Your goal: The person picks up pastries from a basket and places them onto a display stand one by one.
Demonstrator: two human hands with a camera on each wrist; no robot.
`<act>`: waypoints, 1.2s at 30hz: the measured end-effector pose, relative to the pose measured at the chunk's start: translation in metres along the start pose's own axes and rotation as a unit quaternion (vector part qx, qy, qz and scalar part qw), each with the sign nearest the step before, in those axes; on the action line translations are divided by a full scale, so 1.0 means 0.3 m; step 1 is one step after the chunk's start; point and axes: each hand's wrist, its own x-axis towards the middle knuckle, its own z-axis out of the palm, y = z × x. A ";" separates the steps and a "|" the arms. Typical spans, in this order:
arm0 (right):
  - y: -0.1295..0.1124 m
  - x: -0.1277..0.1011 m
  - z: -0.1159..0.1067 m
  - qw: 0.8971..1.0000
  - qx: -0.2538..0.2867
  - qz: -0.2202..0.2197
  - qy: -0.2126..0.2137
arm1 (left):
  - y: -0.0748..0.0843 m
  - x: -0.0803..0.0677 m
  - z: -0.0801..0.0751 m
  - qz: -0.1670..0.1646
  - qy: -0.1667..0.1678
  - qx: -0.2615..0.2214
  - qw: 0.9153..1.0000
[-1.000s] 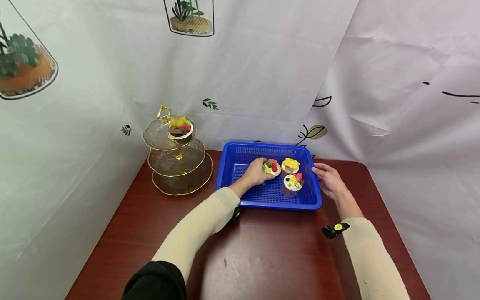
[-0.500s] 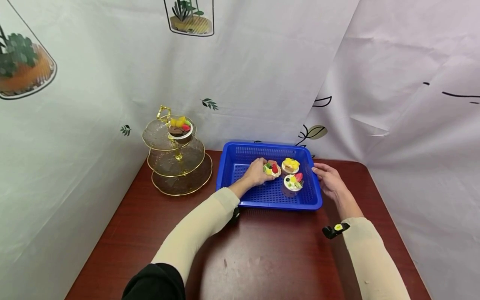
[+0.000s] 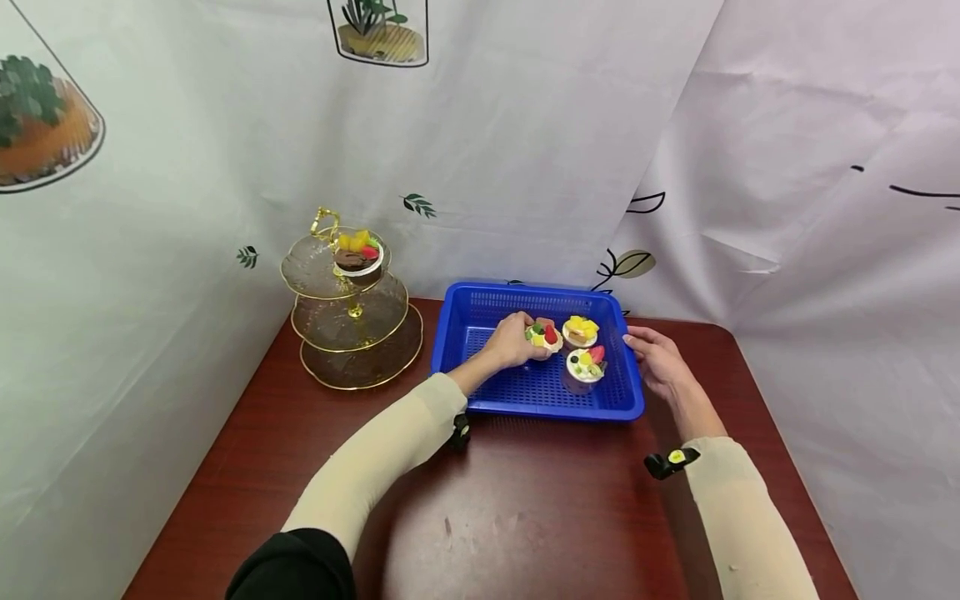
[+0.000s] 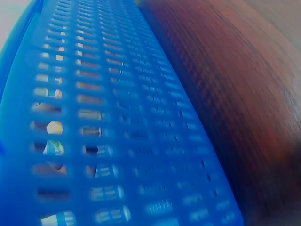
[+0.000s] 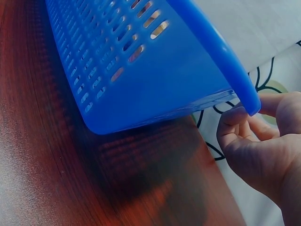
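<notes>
L hand on fruit cupcake

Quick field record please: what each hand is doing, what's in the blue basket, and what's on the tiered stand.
left hand: grip on the fruit-topped dessert cup inside the blue basket
right hand: fingers on the basket's right rim, holding nothing else
basket contents: three dessert cups, counting the gripped one
tiered stand: one chocolate dessert cup on the top tier
surface: dark wooden table
</notes>
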 end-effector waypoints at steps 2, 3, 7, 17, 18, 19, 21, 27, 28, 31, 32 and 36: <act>0.000 0.001 0.002 1.000 -0.002 0.000 0.000 | -0.006 -0.010 -0.017 0.004 -0.004 -0.004 1.000; 0.000 0.000 0.004 1.000 -0.002 0.000 0.001 | -0.009 -0.014 -0.025 0.007 -0.006 -0.004 1.000; 0.000 0.003 0.008 1.000 -0.004 -0.001 0.003 | -0.017 -0.033 -0.058 0.026 -0.012 -0.008 1.000; 0.003 -0.003 -0.005 1.000 0.013 -0.010 0.000 | 0.031 -0.106 -0.142 0.123 -0.017 0.010 0.992; 0.004 -0.004 -0.007 1.000 0.014 -0.011 -0.003 | 0.039 -0.117 -0.149 0.129 -0.015 0.008 0.991; 0.004 -0.003 -0.008 1.000 0.015 -0.012 -0.005 | 0.048 -0.130 -0.157 0.135 -0.013 0.006 0.991; 0.006 -0.002 -0.007 1.000 0.019 -0.015 -0.003 | 0.064 -0.157 -0.172 0.143 -0.010 -0.001 0.990; 0.009 -0.003 0.002 1.000 0.020 -0.008 0.003 | 0.097 -0.235 -0.211 0.169 0.001 -0.029 0.985; 0.009 -0.004 0.004 1.000 0.016 -0.008 0.002 | 0.101 -0.247 -0.218 0.173 0.004 -0.031 0.984; 0.007 -0.004 0.007 1.000 0.009 -0.010 0.003 | 0.113 -0.280 -0.239 0.180 0.012 -0.034 0.983; 0.007 -0.004 0.007 1.000 0.008 -0.010 0.004 | 0.118 -0.290 -0.247 0.183 0.014 -0.035 0.982; 0.007 -0.005 0.004 1.000 0.013 -0.009 0.003 | 0.139 -0.320 -0.277 0.197 0.022 -0.037 0.980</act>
